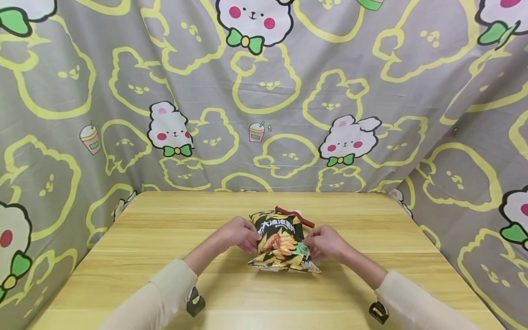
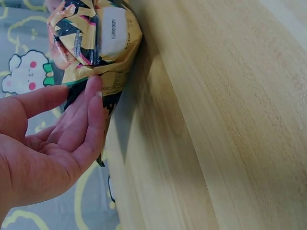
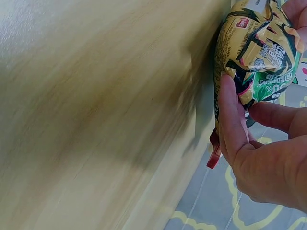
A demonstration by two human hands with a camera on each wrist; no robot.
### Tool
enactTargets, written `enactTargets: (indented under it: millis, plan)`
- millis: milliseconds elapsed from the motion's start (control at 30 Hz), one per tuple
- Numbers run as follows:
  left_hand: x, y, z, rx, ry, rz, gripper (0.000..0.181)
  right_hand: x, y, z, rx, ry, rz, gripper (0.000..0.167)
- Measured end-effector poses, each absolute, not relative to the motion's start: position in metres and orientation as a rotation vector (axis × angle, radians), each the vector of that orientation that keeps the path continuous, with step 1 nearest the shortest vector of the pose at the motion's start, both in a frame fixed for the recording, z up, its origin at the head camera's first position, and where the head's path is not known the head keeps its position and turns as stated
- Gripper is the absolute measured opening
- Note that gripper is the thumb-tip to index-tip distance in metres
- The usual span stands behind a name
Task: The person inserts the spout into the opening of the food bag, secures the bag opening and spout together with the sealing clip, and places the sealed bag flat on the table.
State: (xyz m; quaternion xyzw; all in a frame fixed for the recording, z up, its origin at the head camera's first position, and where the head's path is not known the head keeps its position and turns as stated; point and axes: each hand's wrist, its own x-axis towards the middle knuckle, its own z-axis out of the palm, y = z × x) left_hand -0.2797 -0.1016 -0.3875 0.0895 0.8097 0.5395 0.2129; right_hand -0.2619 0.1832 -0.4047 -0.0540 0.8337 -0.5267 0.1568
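A black and gold bag of potato chips (image 1: 277,233) is at the middle of the table, its printed front facing up toward me. My left hand (image 1: 241,233) pinches its left side between thumb and fingers. On the other side my right hand (image 1: 326,243) pinches the right edge, beside a green printed patch. A dark red strip (image 1: 306,221), like a bag sealing clip, lies along the bag's far end. One end of this strip (image 3: 214,152) sticks out past the bag in the right wrist view. A white label (image 2: 114,31) with a barcode shows in the left wrist view.
The wooden table (image 1: 156,238) spreads around the bag on all sides. A grey curtain (image 1: 206,91) with cartoon rabbits hangs behind it and along both sides. Partly hidden behind the red strip is a small white thing (image 1: 298,212), too small to identify.
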Motion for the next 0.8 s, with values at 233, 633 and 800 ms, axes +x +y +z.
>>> enactTargets:
  millis: [233, 633, 800]
  plan:
    - [-0.2797, -0.1021, -0.3896, 0.254, 2.245, 1.503, 0.012, -0.2611, 0.1830, -0.4065, -0.155, 2.401, -1.491, 0.019]
    - [-0.2794, -0.1011, -0.3901, 0.249, 2.286, 1.478, 0.013, -0.2620, 0.1845, -0.4070, -0.157, 2.402, -1.453, 0.021]
    - [-0.2812, -0.1019, -0.3889, 0.247, 2.294, 1.479, 0.014, -0.2644, 0.1829, -0.4079, -0.127, 2.414, -1.456, 0.021]
